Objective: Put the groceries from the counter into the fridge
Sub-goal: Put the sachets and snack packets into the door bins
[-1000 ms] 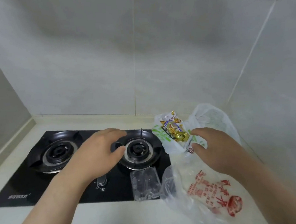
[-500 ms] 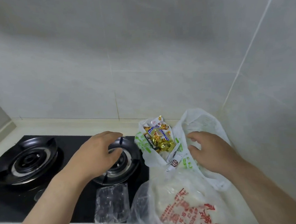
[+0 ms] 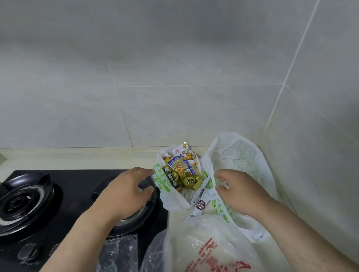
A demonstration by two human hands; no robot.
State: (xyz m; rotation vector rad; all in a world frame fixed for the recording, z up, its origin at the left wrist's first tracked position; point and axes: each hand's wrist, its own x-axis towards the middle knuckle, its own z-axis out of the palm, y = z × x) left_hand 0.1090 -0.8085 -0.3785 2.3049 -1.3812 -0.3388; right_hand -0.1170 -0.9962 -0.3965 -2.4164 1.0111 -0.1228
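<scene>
Fingers (image 3: 141, 171) of my left hand (image 3: 123, 195) were loosely apart, holding nothing, above the stove burner (image 3: 137, 215), just beside the candy bag (image 3: 168, 200) on the counter (image 3: 91, 157). My right hand (image 3: 242, 193) curled at its other rim; I cannot tell if it pinched.

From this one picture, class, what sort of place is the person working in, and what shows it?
Most likely a home kitchen: a black two-burner gas hob set into a pale counter, tiled walls, and a white plastic bag of wrapped snacks.
</scene>
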